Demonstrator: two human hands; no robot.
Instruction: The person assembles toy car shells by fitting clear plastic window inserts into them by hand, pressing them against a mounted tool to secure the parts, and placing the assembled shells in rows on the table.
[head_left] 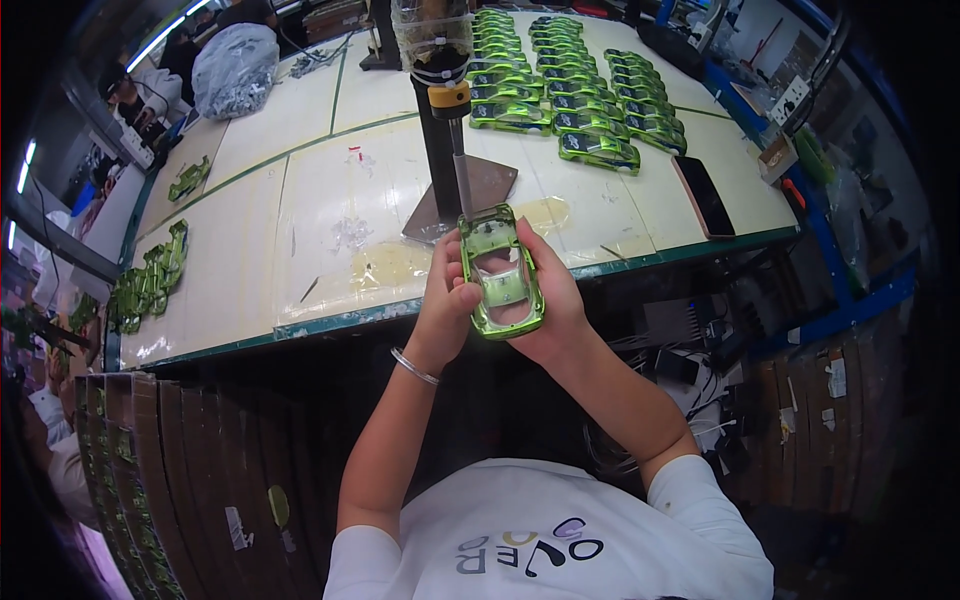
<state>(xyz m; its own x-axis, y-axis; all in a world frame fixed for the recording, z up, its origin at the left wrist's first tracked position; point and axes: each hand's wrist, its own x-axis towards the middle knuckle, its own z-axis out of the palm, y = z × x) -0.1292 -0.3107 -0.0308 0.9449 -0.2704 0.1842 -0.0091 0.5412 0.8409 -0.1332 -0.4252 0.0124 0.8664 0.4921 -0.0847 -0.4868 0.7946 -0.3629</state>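
Observation:
A shiny green toy car body shell [505,290] is held between my two hands, its hollow underside turned up toward me. My left hand [447,290] grips its left edge, the thumb lying over the rim. Along the right edge, my right hand [556,290] is closed round the shell, with fingers passing beneath it and showing through the window opening. The far end of the shell sits right at the lower tip of an upright screwdriver [460,165] on a black post stand; whether the tip touches it, I cannot tell.
Rows of green car shells [590,110] stand at the table's back right; several more shells [150,278] lie at the left edge. A phone [703,197] rests near the right edge. The stand's brown base plate [490,185] is ahead. Stacked cartons [220,470] stand below left.

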